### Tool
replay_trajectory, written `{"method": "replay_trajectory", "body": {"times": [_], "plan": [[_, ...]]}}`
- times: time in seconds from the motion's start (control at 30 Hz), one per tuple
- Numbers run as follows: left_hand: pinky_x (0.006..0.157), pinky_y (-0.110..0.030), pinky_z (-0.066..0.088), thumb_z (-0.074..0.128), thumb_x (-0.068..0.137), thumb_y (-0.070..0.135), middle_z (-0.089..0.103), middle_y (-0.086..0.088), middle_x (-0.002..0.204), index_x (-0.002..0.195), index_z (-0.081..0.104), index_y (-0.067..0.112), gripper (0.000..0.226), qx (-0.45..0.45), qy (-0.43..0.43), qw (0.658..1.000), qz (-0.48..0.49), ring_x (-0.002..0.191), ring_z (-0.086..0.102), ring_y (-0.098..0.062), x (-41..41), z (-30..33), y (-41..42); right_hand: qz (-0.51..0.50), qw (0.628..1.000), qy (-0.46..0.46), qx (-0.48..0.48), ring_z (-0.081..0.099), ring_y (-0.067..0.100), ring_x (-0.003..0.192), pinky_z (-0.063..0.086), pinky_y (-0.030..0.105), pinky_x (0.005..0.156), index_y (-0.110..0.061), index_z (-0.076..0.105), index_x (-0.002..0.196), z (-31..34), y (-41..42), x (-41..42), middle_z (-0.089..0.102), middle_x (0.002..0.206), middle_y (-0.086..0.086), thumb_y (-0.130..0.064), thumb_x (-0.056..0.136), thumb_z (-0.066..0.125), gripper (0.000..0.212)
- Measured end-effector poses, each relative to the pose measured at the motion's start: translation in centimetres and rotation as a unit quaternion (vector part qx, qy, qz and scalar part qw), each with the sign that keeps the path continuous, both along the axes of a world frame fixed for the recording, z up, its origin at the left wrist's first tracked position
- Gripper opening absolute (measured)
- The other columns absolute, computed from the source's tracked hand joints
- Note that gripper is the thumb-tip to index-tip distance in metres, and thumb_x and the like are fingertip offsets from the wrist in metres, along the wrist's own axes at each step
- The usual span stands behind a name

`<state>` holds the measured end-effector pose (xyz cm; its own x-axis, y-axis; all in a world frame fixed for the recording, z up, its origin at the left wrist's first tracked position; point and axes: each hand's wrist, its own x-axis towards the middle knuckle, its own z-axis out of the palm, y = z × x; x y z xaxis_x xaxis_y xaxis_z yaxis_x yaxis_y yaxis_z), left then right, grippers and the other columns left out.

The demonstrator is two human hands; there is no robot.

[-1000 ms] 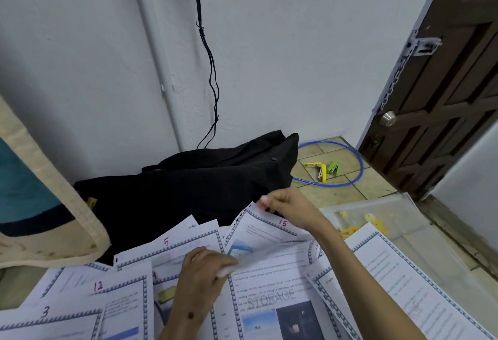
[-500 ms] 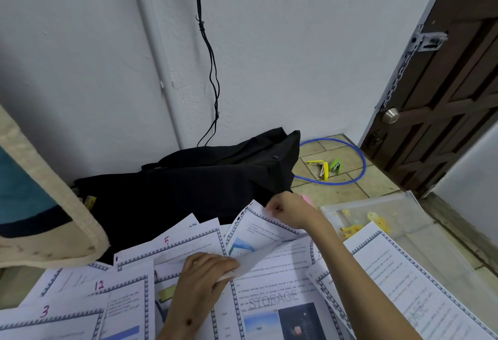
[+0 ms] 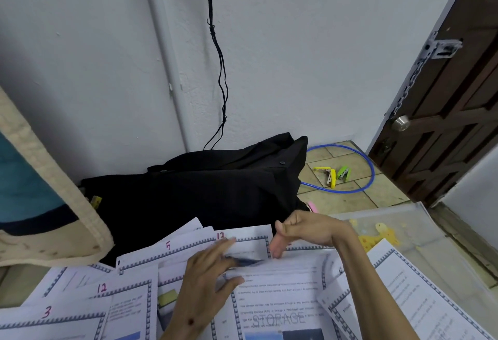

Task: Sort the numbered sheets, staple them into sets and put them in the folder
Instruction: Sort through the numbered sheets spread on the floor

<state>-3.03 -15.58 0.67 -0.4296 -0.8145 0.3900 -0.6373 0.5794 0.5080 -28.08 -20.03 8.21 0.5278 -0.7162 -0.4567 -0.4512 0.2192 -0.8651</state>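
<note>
Your left hand (image 3: 207,272), fingers straight, presses the sheets (image 3: 280,294). Your right hand (image 3: 304,232), nearer the folder (image 3: 420,221), hangs loosely curled, holding nothing.

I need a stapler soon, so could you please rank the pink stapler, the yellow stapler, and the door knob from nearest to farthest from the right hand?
From the right hand:
1. Pink stapler, just behind the hand, beside the black bag.
2. Yellow stapler, farther back on the floor tiles, inside the blue cable loop.
3. Door knob, far right, on the door.
</note>
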Motion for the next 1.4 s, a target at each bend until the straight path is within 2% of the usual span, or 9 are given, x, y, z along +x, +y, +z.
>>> {"method": "replay_trajectory", "body": {"times": [0.2,0.27,0.43,0.57,0.7,0.87,1.13,1.23,1.4], "plan": [[0.104,-0.021,0.022,0.022,0.094,0.013,0.071,0.017,0.087,0.088,0.064,0.035,0.048,-0.111,-0.029,0.991,-0.071,0.093,0.054,0.002,1.1,-1.3,0.2,-0.315,0.938,-0.063,-0.127,0.056,0.003,0.051,0.046,0.019,0.064,-0.015,0.067,0.084,-1.4,-2.0,-0.9,0.068,0.074,-0.001,-0.035,0.093,0.047,0.03],[0.106,-0.023,0.019,0.002,0.1,0.026,0.071,0.017,0.089,0.083,0.07,0.032,0.071,-0.129,-0.08,0.986,-0.071,0.096,0.052,0.0,1.2,-1.8,0.3,-0.264,0.947,0.007,-0.18,0.056,-0.005,0.054,0.043,0.012,0.061,-0.02,0.068,0.081,-1.4,-2.3,-1.2,0.068,0.073,-0.006,-0.018,0.092,0.057,0.016],[0.092,-0.033,0.039,0.022,0.097,0.02,0.066,0.022,0.102,0.091,0.055,0.032,0.036,-0.14,0.021,0.989,-0.039,0.092,0.06,0.0,0.9,-2.6,0.3,-0.104,0.965,0.223,-0.091,0.062,0.005,0.081,0.05,0.024,0.079,-0.02,0.074,0.089,-1.6,-3.1,-1.4,0.068,0.079,-0.009,-0.012,0.073,0.079,0.019],[0.099,-0.013,0.027,0.035,0.095,0.05,0.063,0.026,0.098,0.104,0.051,0.041,0.02,-0.015,-0.014,1.0,0.013,0.098,0.049,0.0,0.1,-1.0,0.3,-0.047,0.945,0.318,-0.05,0.064,0.017,0.091,0.051,0.029,0.088,-0.022,0.072,0.086,-2.0,-3.4,-0.7,0.067,0.086,-0.001,-0.013,0.07,0.08,0.02],[0.097,-0.022,0.039,0.062,0.081,0.049,0.035,0.033,0.114,0.123,0.013,0.059,0.066,0.231,0.066,0.964,0.114,0.11,0.036,-0.002,-1.1,0.7,0.4,-0.085,0.945,0.306,-0.079,0.063,0.021,0.084,0.051,0.028,0.079,-0.026,0.061,0.066,-2.0,-3.6,-0.5,0.064,0.079,-0.001,0.001,0.078,0.062,0.03],[0.111,-0.023,0.015,0.055,0.074,0.062,0.019,0.027,0.14,0.144,0.016,0.038,0.083,0.164,0.048,0.979,0.114,0.13,0.018,0.004,-1.8,1.4,-1.3,-0.009,0.887,0.456,-0.069,0.054,0.027,0.097,0.042,0.031,0.083,-0.01,0.062,0.113,-1.2,-3.3,-0.5,0.061,0.117,0.01,-0.015,0.088,0.048,0.029],[0.1,-0.038,0.033,0.048,0.07,0.078,0.063,0.008,0.119,0.12,0.055,0.029,0.07,0.246,-0.147,0.953,0.102,0.111,0.058,-0.013,-1.6,2.9,-7.3,-0.02,0.898,0.438,-0.051,0.059,0.02,0.089,0.045,0.025,0.074,-0.015,0.069,0.098,-0.4,-2.9,-1.5,0.068,0.101,0.003,-0.015,0.08,0.058,0.021],[0.098,-0.036,0.03,0.053,0.065,0.078,0.067,0.013,0.105,0.104,0.063,0.034,0.059,0.246,-0.141,0.954,0.094,0.106,0.057,-0.009,-1.6,2.4,-7.8,-0.058,0.922,0.374,-0.084,0.058,0.008,0.077,0.045,0.017,0.07,-0.031,0.066,0.066,-0.7,-2.4,-2.1,0.065,0.077,-0.013,-0.017,0.078,0.059,0.019],[0.086,-0.028,0.021,0.066,0.071,0.06,0.062,0.016,0.088,0.076,0.051,0.047,0.02,0.22,-0.101,0.967,0.079,0.092,0.049,-0.008,-1.6,3.3,-7.4,-0.147,0.942,0.248,-0.174,0.055,0.005,0.072,0.045,0.021,0.073,-0.026,0.062,0.063,0.4,-2.2,-2.5,0.061,0.071,-0.01,-0.006,0.084,0.063,0.029]]}}
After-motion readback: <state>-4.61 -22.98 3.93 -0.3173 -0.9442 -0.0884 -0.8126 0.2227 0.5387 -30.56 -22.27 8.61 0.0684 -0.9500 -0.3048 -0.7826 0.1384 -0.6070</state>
